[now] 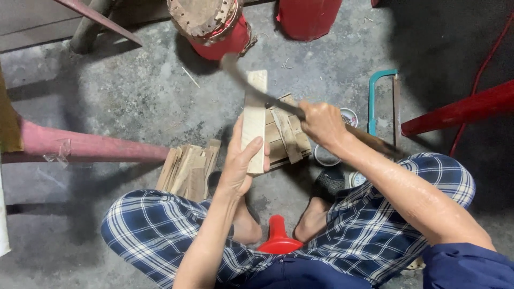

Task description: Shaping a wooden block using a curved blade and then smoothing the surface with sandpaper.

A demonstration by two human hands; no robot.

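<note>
While a stack of thin wood slats is lying on the concrete floor at left of centre, we are clamping our left hand around an upright wooden slat mid-frame, and our right hand is gripping a long blade across its top edge; a teal saw frame is lying at right.

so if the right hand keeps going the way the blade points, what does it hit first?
Most likely the pale wooden slat held upright by the left hand: the right hand angles the long blade across its upper part. Beyond it stands the red stool. Contact and depth are unclear.
</note>
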